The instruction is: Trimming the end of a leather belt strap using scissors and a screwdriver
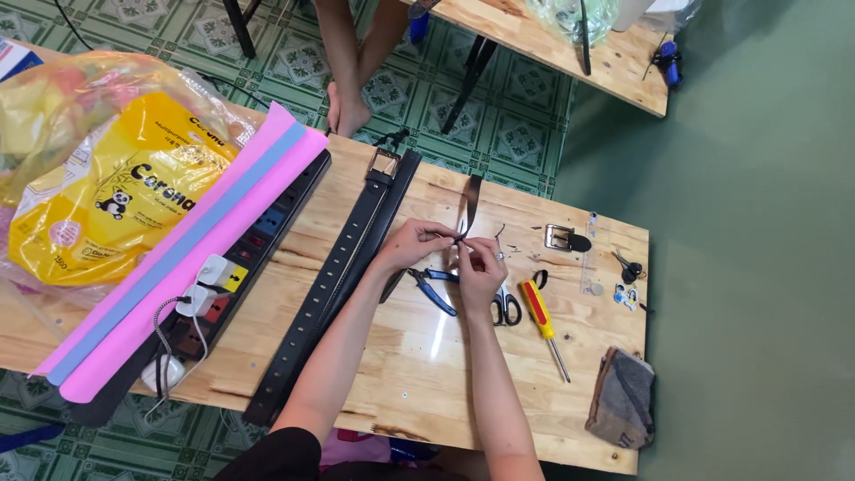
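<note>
- A grey-brown cloth pouch (622, 398) lies at the near right corner of the wooden table (419, 392).
- The person's two forearms reach up from the near edge towards the middle of the table.
- A long black belt (331, 283) lies flat just left of the left forearm, running away from the near edge, its metal buckle (384, 164) at the far end.
- A screwdriver with a yellow and red handle (544, 325) lies just right of the right forearm; black-handled scissors (506, 307) lie between it and the right wrist, partly hidden by it.
- Blue-handled pliers (436, 288) lie on the table under the hands.
- The left hand (415, 244) has its fingertips pinched together on the lower end of a short black strap (468, 207).
- The right hand (479, 264) pinches the same end from the other side, so both hands meet on it; the strap rises from them and leans towards the far edge.
- A loose metal buckle (563, 238) lies to the right of the hands, near a clear ruler (590, 254).
- At the left, a black power strip (223, 285) with white plugs lies beside pink and blue sheets (191, 254) and a yellow plastic package (116, 196).
- Beyond the table, another person's foot (346, 111) rests on the green tiled floor (508, 125).
</note>
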